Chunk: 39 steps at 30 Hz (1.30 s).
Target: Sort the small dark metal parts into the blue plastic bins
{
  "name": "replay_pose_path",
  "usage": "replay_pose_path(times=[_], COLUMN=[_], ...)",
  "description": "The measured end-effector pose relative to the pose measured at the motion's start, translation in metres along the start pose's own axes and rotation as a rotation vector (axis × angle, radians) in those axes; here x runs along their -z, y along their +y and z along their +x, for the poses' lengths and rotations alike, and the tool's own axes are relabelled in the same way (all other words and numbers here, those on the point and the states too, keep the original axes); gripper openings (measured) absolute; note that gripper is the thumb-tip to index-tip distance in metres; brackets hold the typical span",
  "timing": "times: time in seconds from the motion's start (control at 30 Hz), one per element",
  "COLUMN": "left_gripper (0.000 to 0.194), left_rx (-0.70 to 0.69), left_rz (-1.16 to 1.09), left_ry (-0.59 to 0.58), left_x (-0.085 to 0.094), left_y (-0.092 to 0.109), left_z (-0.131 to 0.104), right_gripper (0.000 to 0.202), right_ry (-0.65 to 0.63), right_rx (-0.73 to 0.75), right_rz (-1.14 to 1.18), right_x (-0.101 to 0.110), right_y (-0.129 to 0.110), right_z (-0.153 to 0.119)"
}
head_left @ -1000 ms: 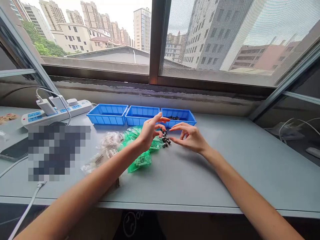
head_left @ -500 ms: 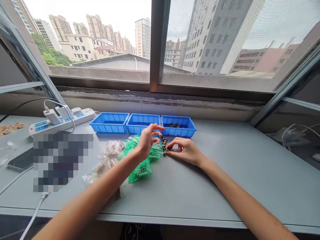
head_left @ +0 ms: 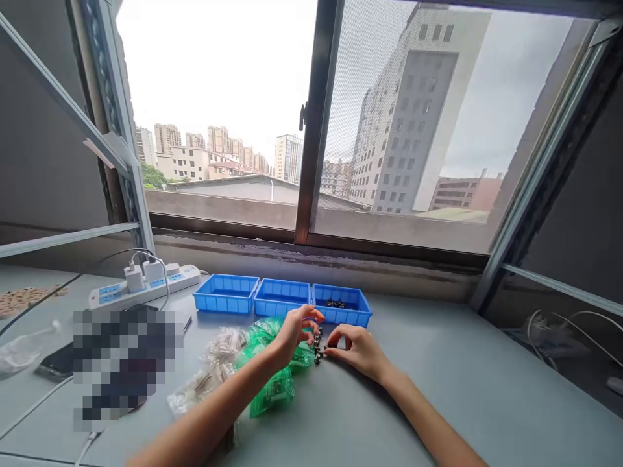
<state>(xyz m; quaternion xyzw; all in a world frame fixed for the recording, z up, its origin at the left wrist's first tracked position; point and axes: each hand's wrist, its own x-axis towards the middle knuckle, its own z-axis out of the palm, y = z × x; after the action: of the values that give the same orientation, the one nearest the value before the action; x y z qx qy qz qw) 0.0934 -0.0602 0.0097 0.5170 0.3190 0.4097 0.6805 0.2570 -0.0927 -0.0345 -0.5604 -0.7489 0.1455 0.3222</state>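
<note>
A short row of small black-and-silver parts stands on the grey table between my hands; their exact kind is too small to make out. My right hand comes from the right, thumb and forefinger pinched on a small dark part beside the row. Over the left side of the row, my left hand hovers with curved fingers held apart and nothing visible in them. Green plastic bags lie under and beside the left wrist. Similar dark parts sit in the right blue bin.
Two more blue bins, the middle bin and the left bin, stand in line. Clear bags of pale pieces lie left of the green ones. A power strip, cables and a phone occupy the left side. A window rises behind.
The camera view has tilted upward, so the table appears lower. My left hand's fingers have curled down closer to the row of parts. My right hand stays beside the row, still pinching.
</note>
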Motion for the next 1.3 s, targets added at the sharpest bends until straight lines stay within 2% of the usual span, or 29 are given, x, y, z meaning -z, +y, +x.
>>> replay_pose_path(times=[0.17, 0.37, 0.6, 0.67, 0.83, 0.93, 1.03, 1.13, 1.3], left_gripper=[0.031, 0.032, 0.035, 0.037, 0.046, 0.044, 0.036, 0.034, 0.029], left_rx=[-0.006, -0.011, -0.059, -0.141, -0.414, -0.59, -0.682, -0.699, -0.689], left_rz=[0.052, 0.063, 0.11, 0.232, 0.716, 1.119, 1.428, 1.519, 1.488], left_ry=[-0.042, -0.048, -0.039, -0.019, 0.09, 0.144, 0.125, 0.084, 0.032], left_x=[0.001, 0.006, 0.01, 0.017, 0.034, 0.037, 0.034, 0.029, 0.022], left_y=[-0.003, -0.006, -0.002, 0.001, 0.011, 0.011, 0.006, 0.002, 0.005], left_z=[0.0, 0.006, 0.007, 0.009, 0.009, 0.004, 0.001, -0.001, -0.004], right_gripper=[0.009, 0.015, 0.015, 0.015, 0.017, 0.021, 0.025, 0.025, 0.021], right_ry=[0.02, 0.024, 0.057, 0.077, 0.121, 0.12, 0.089, 0.043, 0.008], right_rx=[-0.016, 0.027, 0.001, -0.013, -0.014, 0.003, 0.031, 0.08, 0.117], right_rz=[-0.046, -0.052, -0.04, -0.045, -0.077, -0.086, -0.076, -0.071, -0.078], right_x=[0.002, -0.002, 0.003, 0.003, 0.001, -0.001, -0.003, -0.003, 0.002], right_y=[0.004, 0.007, 0.009, 0.012, 0.017, 0.016, 0.013, 0.009, 0.002], right_z=[0.002, 0.004, 0.004, 0.004, 0.005, 0.004, 0.004, 0.003, 0.002])
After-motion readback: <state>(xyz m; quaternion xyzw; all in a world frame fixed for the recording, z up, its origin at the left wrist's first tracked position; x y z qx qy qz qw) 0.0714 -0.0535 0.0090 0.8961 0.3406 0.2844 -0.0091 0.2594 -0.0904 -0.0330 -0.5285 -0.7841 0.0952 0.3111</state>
